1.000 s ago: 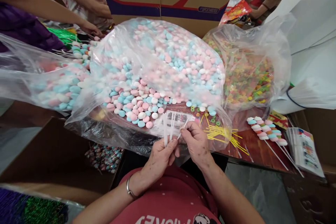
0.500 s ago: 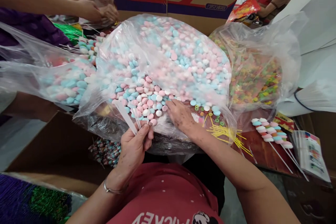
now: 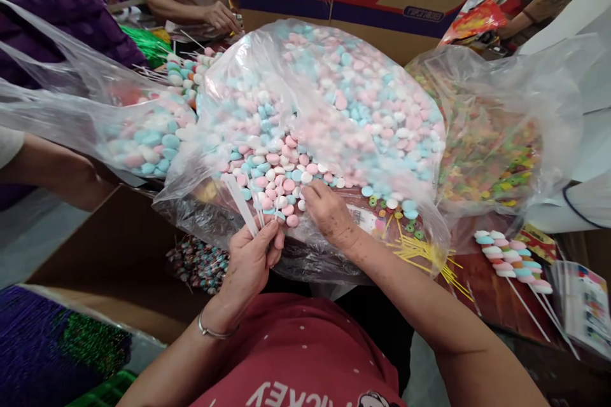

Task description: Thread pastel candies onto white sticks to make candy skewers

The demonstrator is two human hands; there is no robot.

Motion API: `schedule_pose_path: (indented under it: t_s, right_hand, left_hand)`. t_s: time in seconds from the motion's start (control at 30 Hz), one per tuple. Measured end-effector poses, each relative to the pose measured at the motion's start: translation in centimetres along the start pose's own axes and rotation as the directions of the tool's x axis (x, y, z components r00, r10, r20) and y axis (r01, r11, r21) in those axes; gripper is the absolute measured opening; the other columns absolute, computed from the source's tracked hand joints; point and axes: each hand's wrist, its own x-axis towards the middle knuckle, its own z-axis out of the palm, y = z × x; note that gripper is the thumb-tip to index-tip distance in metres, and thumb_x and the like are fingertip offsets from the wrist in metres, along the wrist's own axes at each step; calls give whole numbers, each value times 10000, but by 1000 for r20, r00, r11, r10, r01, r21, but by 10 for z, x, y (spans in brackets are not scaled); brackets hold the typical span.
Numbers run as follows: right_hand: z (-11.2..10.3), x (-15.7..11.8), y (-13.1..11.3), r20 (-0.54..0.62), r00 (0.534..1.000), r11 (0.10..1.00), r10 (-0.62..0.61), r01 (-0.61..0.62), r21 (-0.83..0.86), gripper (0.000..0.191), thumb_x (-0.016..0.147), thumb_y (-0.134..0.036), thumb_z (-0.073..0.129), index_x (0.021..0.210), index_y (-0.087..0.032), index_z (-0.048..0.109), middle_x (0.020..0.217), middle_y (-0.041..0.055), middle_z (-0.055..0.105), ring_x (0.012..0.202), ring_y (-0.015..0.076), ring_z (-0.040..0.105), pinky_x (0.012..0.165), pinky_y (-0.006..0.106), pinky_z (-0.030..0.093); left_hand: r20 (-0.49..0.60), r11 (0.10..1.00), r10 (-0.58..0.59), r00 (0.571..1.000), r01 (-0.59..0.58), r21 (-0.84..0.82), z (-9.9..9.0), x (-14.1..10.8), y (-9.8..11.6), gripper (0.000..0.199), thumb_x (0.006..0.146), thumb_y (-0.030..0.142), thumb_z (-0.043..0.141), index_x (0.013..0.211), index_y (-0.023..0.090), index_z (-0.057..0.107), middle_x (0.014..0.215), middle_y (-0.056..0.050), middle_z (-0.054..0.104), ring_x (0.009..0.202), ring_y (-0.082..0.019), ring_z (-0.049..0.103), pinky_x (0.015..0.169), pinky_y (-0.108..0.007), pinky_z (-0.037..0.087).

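White sticks (image 3: 242, 206), a broad flat bundle and several thin ones, rise from my left hand (image 3: 252, 257), whose fingers are pinched around them. One thin stick stands apart at the fingertips, over the loose discs. My right hand (image 3: 329, 213) is at the right edge of a heap of pink, blue and white candy-like discs (image 3: 286, 172). Its fingers are curled together among the discs; what they pinch, if anything, is hidden. The heap spills from a large clear plastic bag (image 3: 363, 89) full of the same discs.
Yellow sticks (image 3: 415, 251) and small green rings (image 3: 413, 229) lie right of my right hand. Finished disc skewers (image 3: 513, 257) rest farther right, near a bag of coloured rings (image 3: 491, 146). An open carton (image 3: 105, 261) stands at lower left. Other people's hands (image 3: 222, 18) work beyond.
The view has shifted, so the scene sits farther right. A co-worker's outstretched arm at upper left has drawn away. My hands stay at the heap, the left still gripping the white sticks.
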Motion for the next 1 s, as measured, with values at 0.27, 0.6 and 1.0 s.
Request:
schedule_pose_path:
  t_s: [0.27,0.6,1.0]
  right_hand:
    - [12,-14,1,-104,976,981,-189,192,17,272,979,-121,347,996,-122,619,1013,128,611,949,212,564,862,324,503]
    - [25,-8,1,-309,938,960,-157,218,175,166,926,-109,411,963,-163,564,944,109,626,936,222,585,820,334,531]
    - [16,-13,-2,-73,967,970,-243,244,8,183,977,-155,408,907,-157,578,905,89,642,839,212,538,780,335,461]
  left_hand:
    - [5,1000,-1,1000,1,-29,-5,5,-4,237,729,325,751,764,140,607,497,47,551,321,-16,312,334,-144,214]
    - [0,999,8,1000,-8,-37,-8,6,-7,216,734,310,741,767,140,613,489,50,550,319,-18,319,328,-135,220]
    - [-28,1000,27,999,-27,-10,-8,6,-7,231,715,321,746,774,141,612,486,51,553,319,-22,323,330,-142,218]
